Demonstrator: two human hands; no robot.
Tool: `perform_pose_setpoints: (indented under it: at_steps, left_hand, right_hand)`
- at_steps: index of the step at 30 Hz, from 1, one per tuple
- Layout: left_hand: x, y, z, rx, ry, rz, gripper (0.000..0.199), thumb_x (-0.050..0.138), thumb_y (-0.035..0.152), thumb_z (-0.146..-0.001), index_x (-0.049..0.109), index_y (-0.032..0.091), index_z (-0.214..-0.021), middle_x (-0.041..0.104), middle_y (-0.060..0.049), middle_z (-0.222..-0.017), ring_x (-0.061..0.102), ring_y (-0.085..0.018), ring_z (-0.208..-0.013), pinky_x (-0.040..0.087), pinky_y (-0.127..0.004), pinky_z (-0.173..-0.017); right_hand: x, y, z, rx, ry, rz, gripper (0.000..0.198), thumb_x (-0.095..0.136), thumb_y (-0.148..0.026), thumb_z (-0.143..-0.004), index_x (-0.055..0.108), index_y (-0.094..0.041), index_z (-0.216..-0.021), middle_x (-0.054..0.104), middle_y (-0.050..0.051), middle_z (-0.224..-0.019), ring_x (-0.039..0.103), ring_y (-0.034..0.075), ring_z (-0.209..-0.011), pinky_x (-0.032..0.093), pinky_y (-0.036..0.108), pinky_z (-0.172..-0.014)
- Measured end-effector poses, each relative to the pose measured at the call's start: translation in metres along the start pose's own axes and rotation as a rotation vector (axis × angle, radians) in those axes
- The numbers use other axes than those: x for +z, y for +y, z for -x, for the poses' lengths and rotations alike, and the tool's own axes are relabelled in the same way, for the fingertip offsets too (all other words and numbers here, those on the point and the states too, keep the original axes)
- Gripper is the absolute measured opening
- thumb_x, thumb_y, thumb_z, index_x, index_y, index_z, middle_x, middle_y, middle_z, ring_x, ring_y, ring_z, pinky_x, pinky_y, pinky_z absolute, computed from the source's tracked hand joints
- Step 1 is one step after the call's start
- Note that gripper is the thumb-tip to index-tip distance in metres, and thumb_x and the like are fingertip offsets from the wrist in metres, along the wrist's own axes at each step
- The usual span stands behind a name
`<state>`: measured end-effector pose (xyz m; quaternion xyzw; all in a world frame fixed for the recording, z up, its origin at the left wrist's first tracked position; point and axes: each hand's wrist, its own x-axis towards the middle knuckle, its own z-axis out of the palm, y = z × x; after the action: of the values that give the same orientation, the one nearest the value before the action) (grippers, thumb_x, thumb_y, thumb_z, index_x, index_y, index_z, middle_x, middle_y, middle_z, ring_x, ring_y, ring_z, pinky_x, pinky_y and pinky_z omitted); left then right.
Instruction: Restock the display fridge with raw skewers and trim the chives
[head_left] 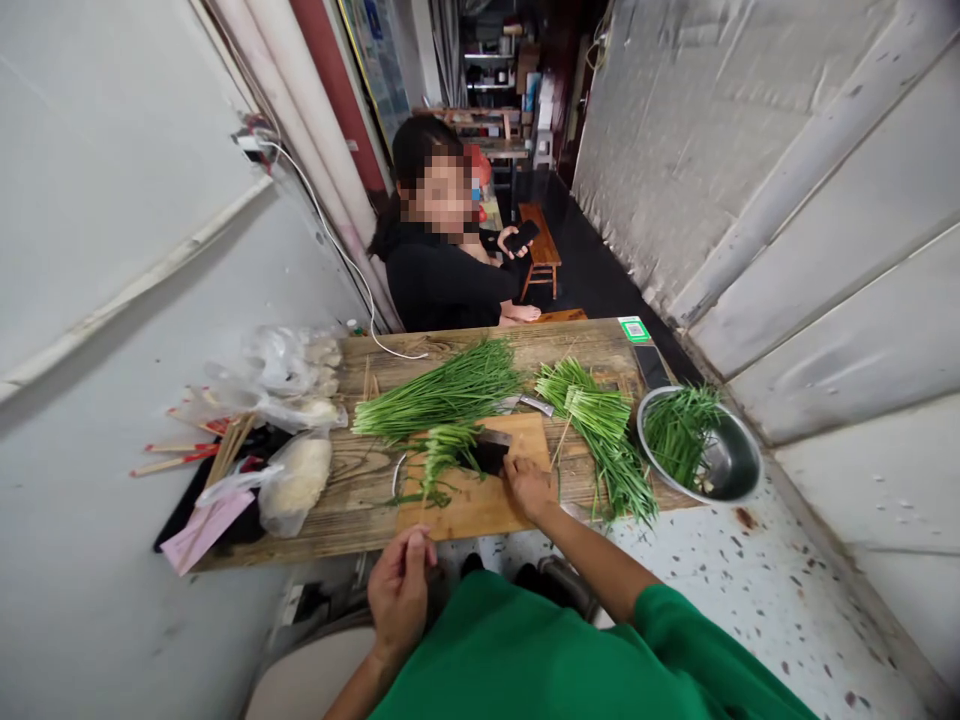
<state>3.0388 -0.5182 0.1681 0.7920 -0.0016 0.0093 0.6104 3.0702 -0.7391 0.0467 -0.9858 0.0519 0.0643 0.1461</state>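
Note:
My right hand [531, 487] is closed around the handle of a dark-bladed cleaver [491, 457] at the right part of the wooden cutting board [480, 512]. Left of the blade lies a short bunch of cut chives [444, 450] with a thin skewer at its near end. My left hand [401, 585] is at the board's front edge, thumb and fingers pinched on what looks like the end of that skewer. Behind the board lies a large pile of long chives [442, 390]. Skewered chive bunches [596, 410] are stacked to the right.
A metal bowl [742, 470] with chive leaves stands at the right end of the table [360, 515]. A small knife [536, 404] lies behind the board. Bags of pale food [300, 485] and skewers sit at left. A person [442, 270] holding a phone sits beyond.

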Motion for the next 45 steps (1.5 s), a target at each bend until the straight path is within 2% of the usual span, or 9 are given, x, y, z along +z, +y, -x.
perform_pose_setpoints:
  at_steps: [9,14,18,23,27,32,39,42,45]
  left_hand:
    - [-0.079,0.063,0.007,-0.075,0.444,0.147,0.029,0.065,0.048,-0.073,0.058,0.022,-0.084,0.044,0.004,-0.054,0.036,-0.012,-0.050,0.024,-0.024,-0.046]
    - [-0.087,0.047,0.013,-0.017,0.527,0.104,0.030,0.066,0.047,-0.074,0.058,0.020,-0.083,0.048,0.003,-0.057,0.042,-0.011,-0.055,0.029,-0.022,-0.048]
    - [-0.057,-0.008,0.007,-0.040,0.331,0.022,0.034,0.058,0.051,-0.079,0.057,0.018,-0.091,0.051,0.003,-0.060,0.045,-0.012,-0.055,0.037,-0.022,-0.051]
    - [0.021,-0.067,-0.014,0.000,0.055,0.009,0.029,0.047,0.046,-0.087,0.054,0.018,-0.083,0.051,0.001,-0.063,0.049,-0.013,-0.059,0.041,-0.025,-0.059]
    - [0.082,-0.100,-0.029,0.021,-0.128,-0.082,0.030,0.040,0.043,-0.089,0.050,0.019,-0.075,0.052,0.001,-0.063,0.051,-0.015,-0.063,0.042,-0.027,-0.067]
    - [0.134,-0.136,-0.041,0.016,-0.407,-0.430,0.032,0.029,0.035,-0.091,0.051,0.018,-0.076,0.056,-0.003,-0.064,0.055,-0.016,-0.061,0.040,-0.028,-0.061]
    - [0.144,-0.134,-0.072,0.194,-0.611,-0.737,0.036,0.037,0.038,-0.090,0.061,0.015,-0.077,0.059,-0.009,-0.062,0.056,-0.021,-0.058,0.039,-0.033,-0.057]
    - [0.135,-0.125,-0.098,0.426,-0.612,-0.836,0.033,0.038,0.034,-0.091,0.064,0.015,-0.099,0.066,-0.013,-0.094,0.060,-0.026,-0.091,0.044,-0.039,-0.080]
    - [0.133,-0.124,-0.127,0.627,-0.576,-0.839,0.037,0.047,0.030,-0.088,0.055,0.016,-0.122,0.052,-0.013,-0.131,0.043,-0.028,-0.124,0.030,-0.046,-0.105]
  right_hand:
    - [-0.048,-0.001,0.012,0.046,-0.249,-0.068,0.056,0.048,-0.015,-0.080,0.036,-0.017,-0.135,0.060,0.016,-0.109,0.064,0.024,-0.087,0.047,0.033,-0.071]
    - [-0.065,0.018,0.051,0.099,-0.222,-0.232,0.064,0.053,-0.017,-0.072,0.040,-0.015,-0.135,0.061,0.016,-0.112,0.063,0.025,-0.095,0.047,0.032,-0.077]
    - [-0.063,0.042,0.086,0.174,-0.153,-0.500,0.060,0.050,-0.019,-0.071,0.045,-0.014,-0.131,0.066,0.011,-0.105,0.063,0.022,-0.094,0.047,0.031,-0.081]
    - [-0.059,0.048,0.113,0.318,0.028,-0.757,0.040,0.045,-0.035,-0.082,0.056,-0.014,-0.114,0.064,0.003,-0.072,0.062,0.017,-0.068,0.048,0.026,-0.063]
    - [-0.061,0.040,0.119,0.404,0.034,-0.868,0.042,0.042,-0.045,-0.085,0.056,-0.014,-0.109,0.055,-0.003,-0.056,0.056,0.014,-0.051,0.045,0.023,-0.051]
    - [-0.052,0.030,0.109,0.439,0.050,-0.935,0.033,0.041,-0.035,-0.086,0.053,-0.013,-0.107,0.056,-0.003,-0.057,0.058,0.014,-0.051,0.046,0.023,-0.052]
    - [-0.032,0.019,0.080,0.421,0.081,-0.686,0.030,0.040,-0.017,-0.081,0.055,-0.011,-0.107,0.065,0.006,-0.076,0.062,0.017,-0.070,0.048,0.025,-0.066]
    - [-0.025,0.011,0.070,0.402,0.091,-0.569,0.037,0.040,-0.014,-0.082,0.052,-0.009,-0.117,0.067,0.009,-0.086,0.063,0.018,-0.080,0.048,0.027,-0.075]
    - [-0.016,0.002,0.062,0.404,0.097,-0.535,0.043,0.037,-0.017,-0.087,0.044,-0.007,-0.128,0.068,0.010,-0.090,0.064,0.019,-0.086,0.048,0.028,-0.080]
